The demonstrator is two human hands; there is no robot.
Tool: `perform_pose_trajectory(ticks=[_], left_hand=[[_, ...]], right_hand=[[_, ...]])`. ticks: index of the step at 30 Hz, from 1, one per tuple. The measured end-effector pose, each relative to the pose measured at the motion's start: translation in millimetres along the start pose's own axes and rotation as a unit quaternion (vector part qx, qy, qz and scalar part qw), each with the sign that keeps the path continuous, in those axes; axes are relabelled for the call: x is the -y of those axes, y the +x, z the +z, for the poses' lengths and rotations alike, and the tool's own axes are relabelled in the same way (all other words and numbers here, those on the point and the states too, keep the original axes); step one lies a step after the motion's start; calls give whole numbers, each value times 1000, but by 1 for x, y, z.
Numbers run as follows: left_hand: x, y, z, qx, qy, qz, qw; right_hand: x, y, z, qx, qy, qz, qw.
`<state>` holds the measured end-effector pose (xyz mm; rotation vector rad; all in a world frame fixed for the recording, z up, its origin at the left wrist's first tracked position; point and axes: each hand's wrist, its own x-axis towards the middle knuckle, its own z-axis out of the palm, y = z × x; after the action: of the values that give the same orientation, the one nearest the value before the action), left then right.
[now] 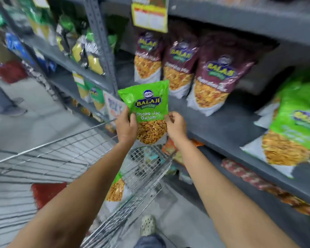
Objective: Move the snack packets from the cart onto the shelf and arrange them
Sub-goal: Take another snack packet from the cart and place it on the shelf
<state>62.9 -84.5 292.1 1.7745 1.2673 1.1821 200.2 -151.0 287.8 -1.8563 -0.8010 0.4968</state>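
Observation:
I hold a green Balaji "Chana Jor Garam" packet upright above the wire cart, in front of the grey shelf. My left hand grips its left edge and my right hand grips its right edge. Another green packet lies inside the cart beside a red packet. On the shelf stand three maroon Balaji packets at the back, and green packets lean at the right.
A grey shelf upright divides this bay from the left bay, which holds yellow and green packets. A lower shelf holds red and orange packets. A person's legs stand at far left. My shoe is beside the cart.

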Motion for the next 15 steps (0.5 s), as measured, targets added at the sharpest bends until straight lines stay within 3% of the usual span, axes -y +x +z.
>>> perform_pose_trajectory(ticks=[6, 12, 15], left_hand=[[-104, -39, 87, 126, -92, 118, 981], [-189, -115, 188, 303, -112, 242, 915], [-220, -152, 223, 334, -119, 262, 898]], right_hand=[[-11, -24, -147, -215, 26, -32, 976], [-61, -68, -293, -401, 22, 25, 915], [-79, -88, -345, -447, 5, 50, 893]])
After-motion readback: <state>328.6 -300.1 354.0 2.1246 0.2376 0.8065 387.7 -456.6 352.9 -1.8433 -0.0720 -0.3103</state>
